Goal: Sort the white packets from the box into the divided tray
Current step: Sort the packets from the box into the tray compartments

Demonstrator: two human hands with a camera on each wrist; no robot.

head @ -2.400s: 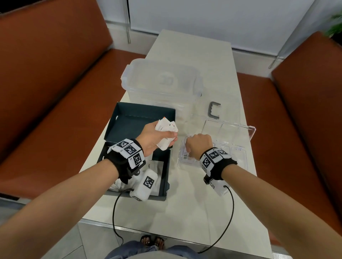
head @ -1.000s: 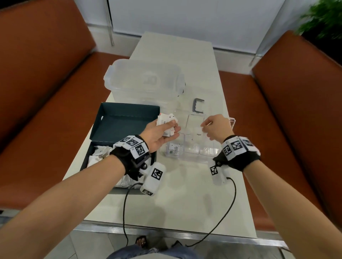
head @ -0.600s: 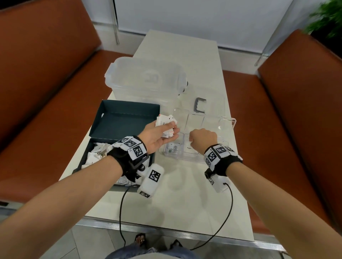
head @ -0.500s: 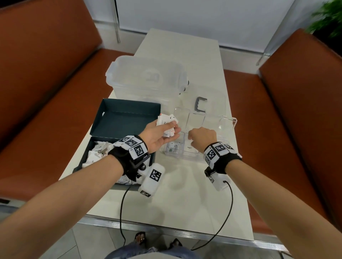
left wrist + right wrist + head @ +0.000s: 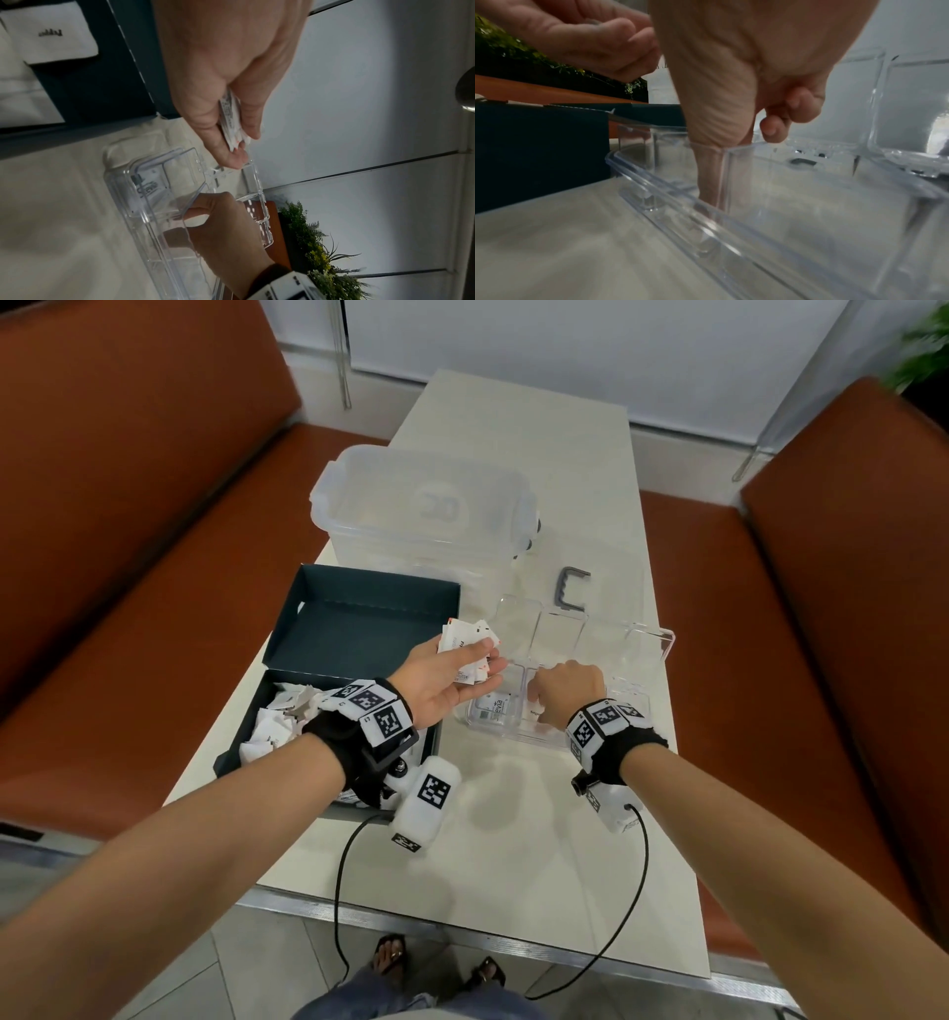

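The right hand [image 5: 565, 693] has come back down into the clear divided tray [image 5: 662, 642] on the counter [image 5: 513, 839]. A second ago it was lifted above the tray's far side; now its fingers [image 5: 713, 162] reach straight down into a near compartment, the second from the left, as if setting a packet on the bottom. From the head view a bit of white shows under that hand, but whether the fingertips still pinch the packet or have let go I cannot tell, since the tray wall and the hand itself hide them.

The left hand [image 5: 447, 683] has hardly moved. It hovers between the dark box [image 5: 359, 618] and the tray, gripping a small stack of white packets [image 5: 467, 644] between thumb and fingers. One packet with printed lettering [image 5: 495, 708] already lies flat in the nearest left compartment. More packets [image 5: 277, 721] are heaped in the front part of the box.

So I'd judge one more packet is going into its slot, with the sorting only begun: most compartments look bare, and the held stack and the heap in the box are still to be dealt out. A large clear tub [image 5: 421, 505] stands behind the box.
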